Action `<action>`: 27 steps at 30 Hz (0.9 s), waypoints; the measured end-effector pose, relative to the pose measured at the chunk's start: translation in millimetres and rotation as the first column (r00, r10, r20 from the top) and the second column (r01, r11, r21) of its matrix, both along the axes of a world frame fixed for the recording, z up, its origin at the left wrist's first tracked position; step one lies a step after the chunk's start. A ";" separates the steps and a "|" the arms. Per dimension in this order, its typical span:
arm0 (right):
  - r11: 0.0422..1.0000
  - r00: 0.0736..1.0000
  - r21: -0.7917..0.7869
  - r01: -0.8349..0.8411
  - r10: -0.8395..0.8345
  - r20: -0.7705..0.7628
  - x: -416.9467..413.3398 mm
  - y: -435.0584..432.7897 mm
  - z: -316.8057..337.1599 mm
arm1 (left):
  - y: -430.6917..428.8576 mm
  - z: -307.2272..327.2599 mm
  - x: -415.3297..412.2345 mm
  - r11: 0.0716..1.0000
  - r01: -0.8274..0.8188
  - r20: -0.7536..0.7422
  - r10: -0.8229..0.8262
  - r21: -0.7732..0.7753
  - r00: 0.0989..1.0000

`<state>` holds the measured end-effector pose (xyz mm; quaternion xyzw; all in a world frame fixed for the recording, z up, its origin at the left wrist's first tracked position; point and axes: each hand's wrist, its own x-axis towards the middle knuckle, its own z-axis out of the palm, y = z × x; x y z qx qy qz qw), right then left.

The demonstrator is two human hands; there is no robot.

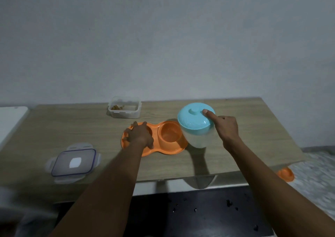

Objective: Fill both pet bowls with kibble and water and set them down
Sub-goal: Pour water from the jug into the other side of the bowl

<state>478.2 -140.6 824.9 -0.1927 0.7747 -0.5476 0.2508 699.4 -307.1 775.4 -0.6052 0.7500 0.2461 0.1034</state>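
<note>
An orange double pet bowl (168,149) lies in the middle of the wooden table (235,146). My left hand (140,135) rests over its left cup, hiding what is inside, with fingers gripping the far rim. The right cup (170,134) looks orange inside; I cannot tell whether it holds water. Just right of the bowl, a translucent jug (198,137) with a light blue lid (194,118) is tilted toward it. My right hand (225,128) holds the jug, index finger pressed on the lid.
A clear plastic container (125,108) with a little kibble at its bottom stands at the table's back. Its lid (73,163) lies flat at the front left. A second orange object (286,174) shows on the floor past the table's right edge. A white surface (10,120) adjoins on the left.
</note>
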 end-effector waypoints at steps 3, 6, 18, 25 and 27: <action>0.998 0.999 0.059 -0.002 0.004 -0.041 8.4 4.2 2.4 | -1.7 -2.0 1.9 1.000 -0.006 -0.007 0.006 -0.003 1.000; 0.992 0.994 0.126 0.004 0.009 -0.105 15.4 5.8 3.9 | -2.7 -6.4 5.0 1.000 -0.007 -0.023 0.006 -0.023 1.000; 0.950 0.937 0.312 0.007 0.102 -0.334 24.3 -0.3 10.2 | -2.2 -11.4 8.5 0.999 0.024 -0.029 -0.025 -0.047 0.999; 0.937 0.925 0.348 0.017 0.118 -0.361 23.4 0.9 15.4 | 0.0 -9.8 7.2 0.999 0.010 -0.026 -0.011 -0.039 1.000; 0.934 0.920 0.357 0.018 0.124 -0.372 22.8 1.2 15.7 | -0.3 -9.8 7.3 0.999 0.009 -0.021 -0.009 -0.039 1.000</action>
